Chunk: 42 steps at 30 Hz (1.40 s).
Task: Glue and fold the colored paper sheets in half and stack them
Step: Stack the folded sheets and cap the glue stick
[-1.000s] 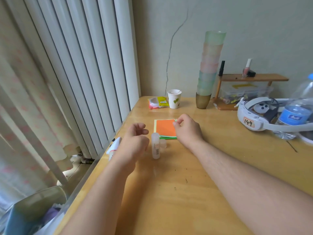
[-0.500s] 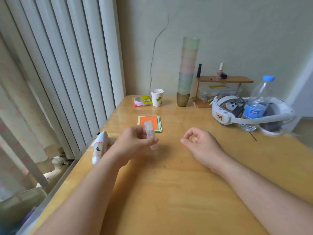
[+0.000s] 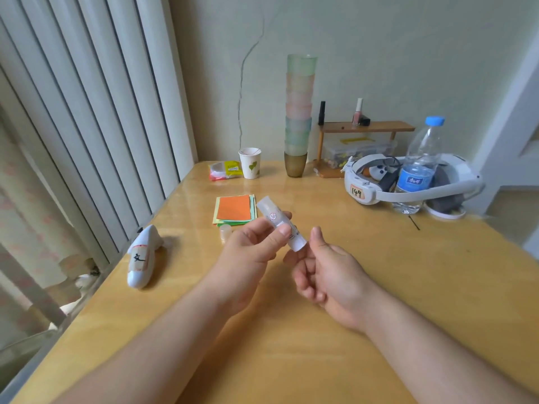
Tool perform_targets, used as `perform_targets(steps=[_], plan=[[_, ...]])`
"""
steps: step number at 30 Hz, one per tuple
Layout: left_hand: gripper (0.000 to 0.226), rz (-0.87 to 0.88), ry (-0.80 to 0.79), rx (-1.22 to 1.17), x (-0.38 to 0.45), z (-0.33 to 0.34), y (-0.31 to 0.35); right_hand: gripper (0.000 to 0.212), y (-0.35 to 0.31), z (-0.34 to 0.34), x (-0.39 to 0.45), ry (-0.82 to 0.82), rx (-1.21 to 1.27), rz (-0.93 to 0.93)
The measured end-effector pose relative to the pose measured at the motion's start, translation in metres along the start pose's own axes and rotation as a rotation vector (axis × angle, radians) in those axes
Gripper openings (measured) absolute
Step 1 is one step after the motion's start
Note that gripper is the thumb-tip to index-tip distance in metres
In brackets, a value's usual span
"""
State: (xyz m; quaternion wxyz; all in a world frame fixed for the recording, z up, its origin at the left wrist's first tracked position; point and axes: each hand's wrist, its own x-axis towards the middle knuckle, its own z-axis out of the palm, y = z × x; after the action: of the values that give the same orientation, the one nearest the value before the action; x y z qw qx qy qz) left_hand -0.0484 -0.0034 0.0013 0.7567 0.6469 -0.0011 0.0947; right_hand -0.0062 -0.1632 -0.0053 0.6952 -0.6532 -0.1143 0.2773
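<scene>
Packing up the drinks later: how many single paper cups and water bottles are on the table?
2: one paper cup near the back wall, and one water bottle inside the white headset on the right.

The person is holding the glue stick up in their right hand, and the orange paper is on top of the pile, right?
Not quite: the head view shows the left hand holding the glue stick. The right hand only nears its lower end. The orange paper does top the pile.

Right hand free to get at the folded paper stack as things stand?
Probably yes. The right hand holds nothing, fingers loosely curled by the glue stick's lower end. The paper stack lies flat and uncovered just beyond; only the left hand holding the glue stick partly crosses the path.
</scene>
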Motion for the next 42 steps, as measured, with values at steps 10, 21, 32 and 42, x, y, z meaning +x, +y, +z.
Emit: perform_targets(steps=[10, 21, 32, 42], plan=[[0.037, 0.011, 0.009, -0.005, -0.005, 0.002, 0.006, 0.056, -0.002, -0.001, 0.002, -0.113, 0.209, 0.085], [0.031, 0.065, 0.071, -0.086, -0.009, 0.006, 0.01, 0.031, 0.007, 0.003, 0.002, -0.036, 0.102, -0.238], [0.039, 0.062, 0.065, -0.138, -0.009, 0.005, 0.015, 0.066, 0.003, 0.01, -0.004, 0.014, 0.085, -0.344], [0.039, 0.073, 0.069, -0.121, -0.009, 0.003, 0.018, 0.049, -0.006, 0.012, -0.011, -0.067, 0.201, -0.085]])
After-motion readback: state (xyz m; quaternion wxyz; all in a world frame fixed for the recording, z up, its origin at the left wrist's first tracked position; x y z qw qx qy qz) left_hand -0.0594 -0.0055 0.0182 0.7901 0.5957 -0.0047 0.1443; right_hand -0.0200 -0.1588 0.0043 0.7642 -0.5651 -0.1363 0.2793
